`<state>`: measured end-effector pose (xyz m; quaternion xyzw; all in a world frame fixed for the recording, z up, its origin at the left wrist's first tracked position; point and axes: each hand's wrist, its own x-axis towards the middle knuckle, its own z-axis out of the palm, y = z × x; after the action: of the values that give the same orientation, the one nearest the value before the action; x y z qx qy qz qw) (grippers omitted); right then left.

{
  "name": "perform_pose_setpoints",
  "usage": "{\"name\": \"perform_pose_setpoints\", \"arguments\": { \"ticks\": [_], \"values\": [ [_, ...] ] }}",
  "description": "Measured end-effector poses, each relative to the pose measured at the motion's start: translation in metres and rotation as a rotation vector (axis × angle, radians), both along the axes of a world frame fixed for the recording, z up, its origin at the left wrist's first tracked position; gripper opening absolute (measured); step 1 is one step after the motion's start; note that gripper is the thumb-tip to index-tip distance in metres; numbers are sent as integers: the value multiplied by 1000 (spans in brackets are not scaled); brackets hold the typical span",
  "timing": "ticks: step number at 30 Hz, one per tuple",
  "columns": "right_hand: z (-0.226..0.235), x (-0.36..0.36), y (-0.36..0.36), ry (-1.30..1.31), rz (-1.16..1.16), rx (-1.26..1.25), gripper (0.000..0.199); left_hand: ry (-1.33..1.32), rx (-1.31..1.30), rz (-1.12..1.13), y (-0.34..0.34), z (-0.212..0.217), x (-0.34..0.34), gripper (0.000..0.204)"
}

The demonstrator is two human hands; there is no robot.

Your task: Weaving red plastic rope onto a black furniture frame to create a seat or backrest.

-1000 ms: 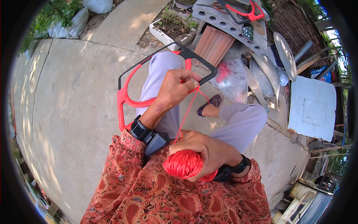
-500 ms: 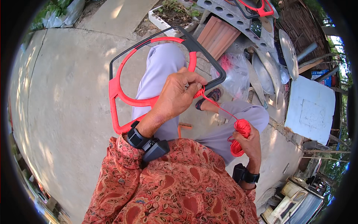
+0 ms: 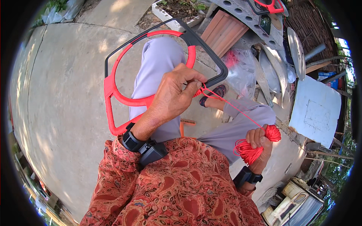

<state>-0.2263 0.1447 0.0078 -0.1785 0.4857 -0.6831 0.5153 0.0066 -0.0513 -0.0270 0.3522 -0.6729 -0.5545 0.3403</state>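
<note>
Pinching the red cord (image 3: 233, 109) against the frame (image 3: 124, 81), the left hand (image 3: 175, 94) has fingers shut tight; right of the frame, the right hand (image 3: 260, 145) grips, maybe loosely, the cord bundle (image 3: 256, 145).

Red patterned sleeves (image 3: 177, 188), black wrist devices (image 3: 145, 145), pale lilac trousers (image 3: 158, 64)

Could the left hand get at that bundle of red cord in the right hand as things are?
Probably not freely: the left hand is gripping the frame and pinching the taut cord, while the bundle sits apart in the right hand.
</note>
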Motion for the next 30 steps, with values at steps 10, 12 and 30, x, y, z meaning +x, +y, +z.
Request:
{"name": "perform_pose_setpoints", "arguments": {
  "ticks": [10, 12, 30],
  "values": [
    [-27, 22, 43, 271, 368, 579, 19, 124, 255, -25, -20, 24, 18, 13],
    [-27, 35, 29, 262, 396, 540, 18, 143, 349, -45, -25, 33, 23, 13],
    [-23, 67, -98, 63, 135, 85, 20, 76, 196, 7, -3, 15, 15, 9]
  ]
}}
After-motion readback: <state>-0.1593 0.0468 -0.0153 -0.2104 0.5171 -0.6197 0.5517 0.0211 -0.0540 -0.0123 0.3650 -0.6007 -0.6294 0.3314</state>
